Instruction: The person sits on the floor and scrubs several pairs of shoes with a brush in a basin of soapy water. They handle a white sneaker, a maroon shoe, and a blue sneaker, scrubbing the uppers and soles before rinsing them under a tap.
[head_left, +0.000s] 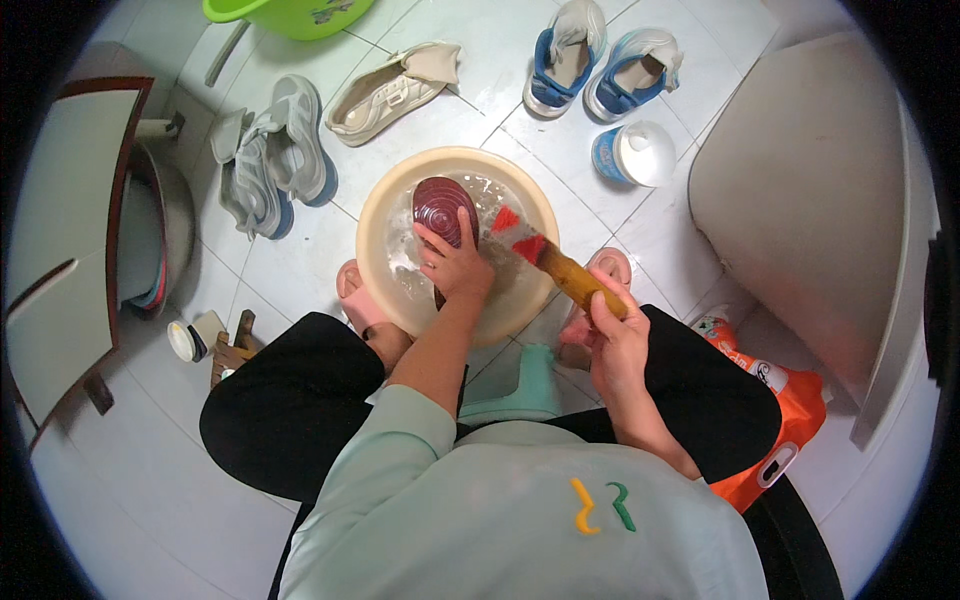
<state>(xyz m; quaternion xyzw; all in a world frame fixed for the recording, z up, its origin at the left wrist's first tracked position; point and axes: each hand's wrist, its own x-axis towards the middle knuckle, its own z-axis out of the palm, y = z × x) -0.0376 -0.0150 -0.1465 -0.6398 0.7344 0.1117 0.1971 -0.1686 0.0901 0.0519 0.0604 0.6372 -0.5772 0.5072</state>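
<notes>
A cream plastic basin of cloudy, sudsy water stands on the floor between my feet. My left hand grips a shoe with a dark red, ring-patterned sole, held sole up over the water. Most of the shoe's upper is hidden behind the sole and my hand. At the basin's right rim, my right hand holds a scrubbing brush by its yellow-brown handle. Its red and whitish bristles hang over the water, apart from the sole.
Grey sneakers, a beige shoe and blue sneakers lie beyond the basin. An open tub of white substance stands right. A green basin is farther off. An orange bag lies beside my right leg, near a grey appliance-like block.
</notes>
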